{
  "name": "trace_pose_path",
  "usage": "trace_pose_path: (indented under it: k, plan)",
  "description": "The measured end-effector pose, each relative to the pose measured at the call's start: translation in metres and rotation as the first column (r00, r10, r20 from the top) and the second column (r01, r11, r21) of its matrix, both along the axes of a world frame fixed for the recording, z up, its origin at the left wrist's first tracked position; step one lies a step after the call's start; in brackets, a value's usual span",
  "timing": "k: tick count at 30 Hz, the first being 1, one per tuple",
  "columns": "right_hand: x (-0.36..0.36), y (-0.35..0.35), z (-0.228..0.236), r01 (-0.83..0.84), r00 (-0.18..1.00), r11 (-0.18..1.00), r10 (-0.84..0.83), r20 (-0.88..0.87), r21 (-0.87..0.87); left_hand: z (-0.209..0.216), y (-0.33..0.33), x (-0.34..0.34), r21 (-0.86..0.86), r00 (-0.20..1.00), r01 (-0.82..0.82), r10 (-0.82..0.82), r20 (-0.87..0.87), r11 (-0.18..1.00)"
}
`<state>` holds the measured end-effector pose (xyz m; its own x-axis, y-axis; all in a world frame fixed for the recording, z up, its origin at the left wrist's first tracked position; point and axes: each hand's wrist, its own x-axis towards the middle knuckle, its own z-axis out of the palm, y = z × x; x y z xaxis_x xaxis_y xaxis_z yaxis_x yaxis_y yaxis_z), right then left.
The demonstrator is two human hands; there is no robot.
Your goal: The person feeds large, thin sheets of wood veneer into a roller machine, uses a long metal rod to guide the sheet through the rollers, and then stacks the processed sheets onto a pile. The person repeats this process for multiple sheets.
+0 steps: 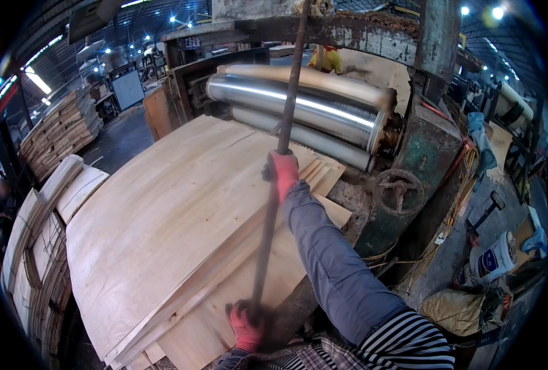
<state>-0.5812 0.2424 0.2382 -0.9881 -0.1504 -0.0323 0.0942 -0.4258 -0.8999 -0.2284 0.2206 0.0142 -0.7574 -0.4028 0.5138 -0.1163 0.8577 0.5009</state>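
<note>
A long, dark metal rod (266, 253) slants up in front of me, from near my body to past the machine's rollers. My right hand (282, 172), in a red glove with dark fingers, is closed around its middle with the arm stretched forward. Near the rod's lower end, my left hand (246, 325), in a matching glove, is closed on it; its fingertips are dark and slightly blurred. Under the rod lie wide, pale wood veneer sheets (163, 203), loosely stacked, their edges overlapping unevenly. The stack reaches the shiny metal roller (298, 105) of the machine.
Pale rollers lie above and below the shiny one. A handwheel (399, 192) sits on the machine's green side. Banded veneer bundles (36, 259) stand at left. A white bucket (493, 259), hammer (489, 209) and sack (453, 311) are at right. A person in yellow (331, 60) is behind the rollers.
</note>
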Motion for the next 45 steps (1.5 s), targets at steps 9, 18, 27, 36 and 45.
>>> trace_pose_path:
  k: [9,18,27,36,45]
  plan:
    - [0.003,-0.001,0.003,0.033,0.999,0.999,-0.033,0.003,0.015,-0.001,-0.002,0.0,-0.01,1.0,0.018,-0.017,0.025,1.0]
    - [0.011,0.001,0.01,0.031,1.0,0.998,-0.031,-0.001,0.06,-0.005,-0.001,0.003,0.008,0.999,0.003,-0.003,0.034,1.0]
    - [0.008,0.004,0.005,-0.045,0.999,0.999,0.045,0.009,-0.029,-0.015,-0.004,0.012,0.127,1.0,-0.009,0.009,-0.002,0.992]
    - [0.078,0.012,0.017,-0.369,0.928,0.867,0.364,-0.082,-0.335,0.023,0.008,0.095,0.319,0.999,0.029,-0.017,-0.041,0.947]
    - [0.165,0.013,0.032,-0.401,0.916,0.861,0.379,-0.131,-0.313,0.041,0.01,0.214,0.722,0.992,-0.051,-0.048,0.117,0.69]
